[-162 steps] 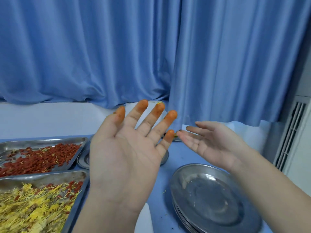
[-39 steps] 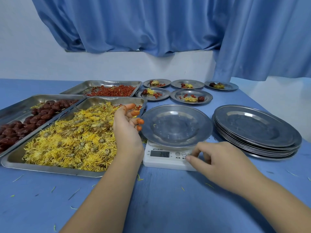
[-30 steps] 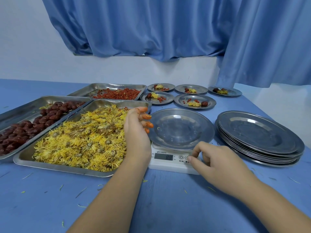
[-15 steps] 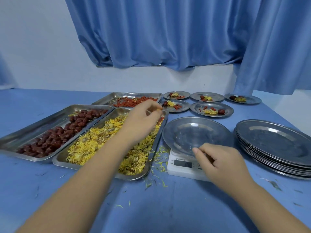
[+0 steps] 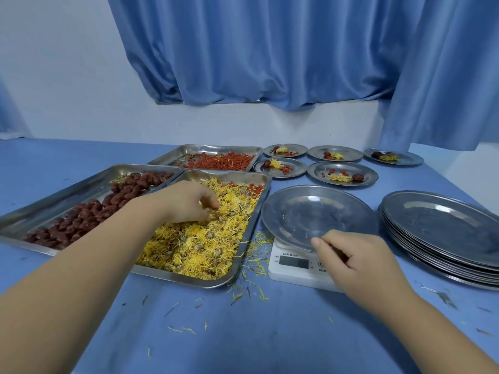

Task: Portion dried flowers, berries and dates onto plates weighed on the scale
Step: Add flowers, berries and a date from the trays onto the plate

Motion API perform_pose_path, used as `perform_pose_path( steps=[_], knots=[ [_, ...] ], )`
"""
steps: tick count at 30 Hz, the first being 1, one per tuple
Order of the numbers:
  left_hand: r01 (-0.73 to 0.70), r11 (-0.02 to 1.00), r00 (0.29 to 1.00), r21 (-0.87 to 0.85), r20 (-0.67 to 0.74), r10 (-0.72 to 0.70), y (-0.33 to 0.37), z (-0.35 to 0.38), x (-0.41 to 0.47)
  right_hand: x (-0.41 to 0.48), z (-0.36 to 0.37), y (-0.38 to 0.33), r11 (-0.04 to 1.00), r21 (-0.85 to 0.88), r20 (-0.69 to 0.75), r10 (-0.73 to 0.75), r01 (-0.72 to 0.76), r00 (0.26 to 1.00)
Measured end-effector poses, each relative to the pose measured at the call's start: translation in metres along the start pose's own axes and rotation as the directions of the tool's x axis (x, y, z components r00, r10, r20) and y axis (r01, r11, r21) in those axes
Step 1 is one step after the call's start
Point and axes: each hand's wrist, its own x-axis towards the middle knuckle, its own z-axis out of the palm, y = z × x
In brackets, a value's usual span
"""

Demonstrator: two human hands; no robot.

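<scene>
A: Head view: why's the empty plate [image 5: 310, 211] sat on the scale [image 5: 291, 268]?
B: Prob. so each portion gets weighed as it lands. Scale's just beside the flower tray [image 5: 243, 255], so the carry is short. Display's too blurred to read.
A: And the hands?
B: The left hand [image 5: 183, 203] is down in the dried flowers [image 5: 194, 247], fingers curled, pinching a tuft. The right hand [image 5: 356, 260] sits at the scale's front w/ fingers curled, one tip at the plate's near rim. Can't tell if it grips the rim, presses a button or holds nothing.
A: Other stock?
B: The dates [image 5: 89, 214] are in the tray left of the flowers and the berries [image 5: 218, 163] in the far tray, both apart from either hand. Filled plates [image 5: 341, 172] at the back, plate stack [image 5: 442, 225] nr the right hand. Loose petals on the tabletop [image 5: 243, 333] btwn tray & scale.
</scene>
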Motion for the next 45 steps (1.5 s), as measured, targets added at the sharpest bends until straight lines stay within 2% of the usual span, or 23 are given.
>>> perform_pose_path(
  steps=[4, 11, 15, 19, 23, 27, 32, 38, 45],
  knots=[
    [-0.019, 0.999, 0.994, -0.034, -0.104, 0.016, -0.002, -0.011, -0.002, 0.002, -0.002, 0.004, 1.0, 0.002, -0.023, 0.009, -0.009, 1.0],
    [-0.073, 0.948, 0.967, -0.31, -0.255, -0.009, 0.007, -0.025, -0.012, 0.002, -0.002, 0.003, 0.998, 0.04, -0.025, 0.04, -0.039, 0.999],
    [-0.125, 0.898, 0.967, -0.422, -0.255, 0.015, 0.031, -0.017, -0.01, 0.004, -0.006, 0.006, 0.994, 0.072, -0.068, 0.088, -0.084, 0.994],
    [-0.168, 0.908, 0.983, -0.385, -0.132, 0.126, 0.068, -0.001, 0.003, 0.009, -0.011, 0.012, 0.988, 0.099, -0.1, 0.129, -0.12, 0.987],
    [-0.23, 0.875, 0.973, -0.426, -0.089, 0.212, 0.103, 0.012, 0.026, 0.01, -0.012, 0.015, 0.982, 0.126, -0.111, 0.157, -0.143, 0.981],
    [-0.25, 0.869, 0.968, -0.427, -0.115, 0.222, 0.126, 0.027, 0.047, 0.01, -0.011, 0.018, 0.979, 0.131, -0.1, 0.168, -0.155, 0.981],
    [-0.259, 0.897, 0.964, -0.359, -0.039, 0.263, 0.137, 0.041, 0.055, 0.009, -0.011, 0.022, 0.982, 0.118, -0.097, 0.162, -0.15, 0.982],
    [-0.254, 0.888, 0.967, -0.384, -0.119, 0.226, 0.124, 0.033, 0.043, 0.007, -0.008, 0.018, 0.982, 0.101, -0.074, 0.167, -0.159, 0.983],
    [-0.279, 0.866, 0.95, -0.415, -0.25, 0.187, 0.078, 0.024, 0.018, -0.002, -0.004, -0.001, 0.999, -0.051, -0.062, 0.013, -0.016, 0.998]
  ],
)
